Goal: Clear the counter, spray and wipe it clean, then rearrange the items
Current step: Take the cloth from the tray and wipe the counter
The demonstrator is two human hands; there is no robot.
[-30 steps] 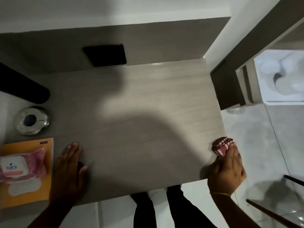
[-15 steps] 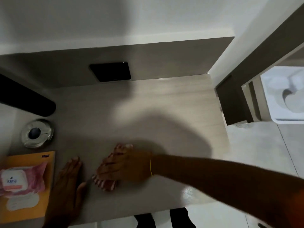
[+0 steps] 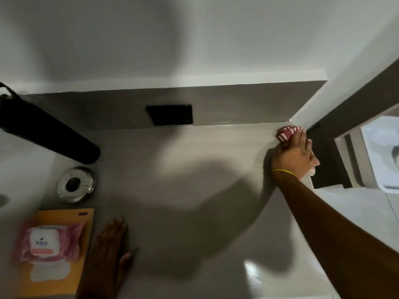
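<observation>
Wide grey wood-grain table (image 3: 172,169), mostly bare, with a big shadow across the middle. Long black rounded thing (image 3: 49,134) lying at the far left. Flat orange envelope (image 3: 84,251) at the near left, with a pink pack of wipes (image 3: 49,242) on top. Round shiny metal dish (image 3: 75,184) just behind the envelope. Black flat rectangle (image 3: 170,115) on the grey back panel.

Right hand (image 3: 293,156) pressed down at the far right corner of the table, fingers (image 3: 300,139) close together on top of the red and white striped cloth (image 3: 287,133). Cloth poking out past the fingertips, near the wall corner. Left hand (image 3: 108,255) flat on the table beside the envelope, fingers together, thumb out, holding nothing.
</observation>
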